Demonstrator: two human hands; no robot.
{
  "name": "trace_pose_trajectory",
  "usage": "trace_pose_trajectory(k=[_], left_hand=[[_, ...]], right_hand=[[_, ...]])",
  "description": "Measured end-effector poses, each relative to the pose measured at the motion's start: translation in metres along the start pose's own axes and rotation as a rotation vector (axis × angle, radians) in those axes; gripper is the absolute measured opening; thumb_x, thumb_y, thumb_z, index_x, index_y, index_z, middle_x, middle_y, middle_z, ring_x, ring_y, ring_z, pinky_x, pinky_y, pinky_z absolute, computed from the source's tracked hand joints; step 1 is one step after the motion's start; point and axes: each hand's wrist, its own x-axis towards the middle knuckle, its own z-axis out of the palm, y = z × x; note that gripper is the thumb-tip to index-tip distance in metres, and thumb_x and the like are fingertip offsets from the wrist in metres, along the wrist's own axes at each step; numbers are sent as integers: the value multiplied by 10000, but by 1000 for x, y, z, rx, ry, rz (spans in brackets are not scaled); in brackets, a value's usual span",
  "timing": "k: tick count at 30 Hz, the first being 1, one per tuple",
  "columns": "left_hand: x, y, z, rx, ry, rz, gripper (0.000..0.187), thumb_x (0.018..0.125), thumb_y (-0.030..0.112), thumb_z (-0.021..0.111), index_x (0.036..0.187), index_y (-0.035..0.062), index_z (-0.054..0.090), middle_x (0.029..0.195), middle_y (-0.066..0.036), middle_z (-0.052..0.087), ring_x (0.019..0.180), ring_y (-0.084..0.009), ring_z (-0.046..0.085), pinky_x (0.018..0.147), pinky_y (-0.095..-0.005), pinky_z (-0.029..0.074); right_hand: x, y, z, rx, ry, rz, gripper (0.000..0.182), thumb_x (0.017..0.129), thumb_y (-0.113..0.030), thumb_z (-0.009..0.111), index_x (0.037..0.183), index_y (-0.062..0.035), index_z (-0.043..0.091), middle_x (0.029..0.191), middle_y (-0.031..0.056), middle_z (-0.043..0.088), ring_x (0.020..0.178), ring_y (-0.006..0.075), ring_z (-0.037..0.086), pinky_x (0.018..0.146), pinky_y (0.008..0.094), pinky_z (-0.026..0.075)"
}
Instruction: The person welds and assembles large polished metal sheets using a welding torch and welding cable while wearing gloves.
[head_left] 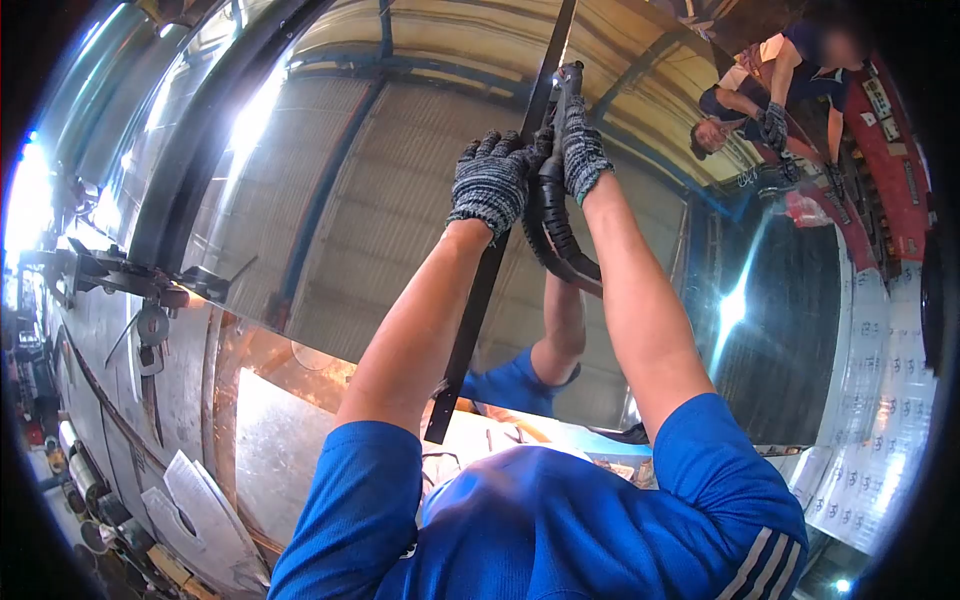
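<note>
The left hand (490, 182) lies spread, palm down, beside one long dark strip (474, 335) that runs under and past it; whether it presses is hard to tell. The right hand (583, 148) is curled round one handheld tool (571, 78), its head just beyond the fingers, while one ribbed hose (556, 222) loops back beneath the right forearm. The tool looks rigid and fairly weighty, best held by its handle, with the hose tugging; the strip seems stiff. Beneath both hands, one mirror-like sheet (400, 210) is probably slippery and easily scratched.
</note>
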Motion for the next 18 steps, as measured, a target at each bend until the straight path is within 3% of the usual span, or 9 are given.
trace_pose_trajectory(k=[7,10,12,16,18], left_hand=[[2,2,-17,1,9,45,409,999,314,505,1395,306,606,1373,-139,628,1321,-384,542,1138,-538,367],[4,6,-29,45,-55,37,447,1020,286,478,1461,261,546,1446,-122,590,1372,-368,511,1158,-499,369],[7,7,-37,5,-102,46,448,1019,290,483,1461,251,547,1440,-122,595,1377,-363,509,1156,-504,369],[6,2,-29,53,-51,67,451,1018,293,485,1462,241,545,1442,-123,592,1379,-362,506,1154,-498,373],[6,1,-30,63,-82,79,454,1019,290,485,1467,239,541,1460,-128,579,1393,-363,493,1163,-493,367]], right_hand=[[-2,-2,1,22,58,86,951,740,-980,469,1244,-200,673,833,-16,531,660,114,455,563,278,403],[7,-3,-1,34,-26,65,956,731,-986,472,1195,-176,678,821,-18,518,683,107,474,579,310,430],[-3,-7,4,-38,147,64,948,720,-994,470,1107,-151,669,795,2,511,690,134,491,586,332,447],[-15,-15,14,-24,157,21,987,719,-995,467,1132,-122,669,862,35,557,725,171,519,618,353,464],[2,-9,6,-27,131,129,1059,713,-1004,452,1209,-92,665,928,63,578,767,198,541,648,365,469]])
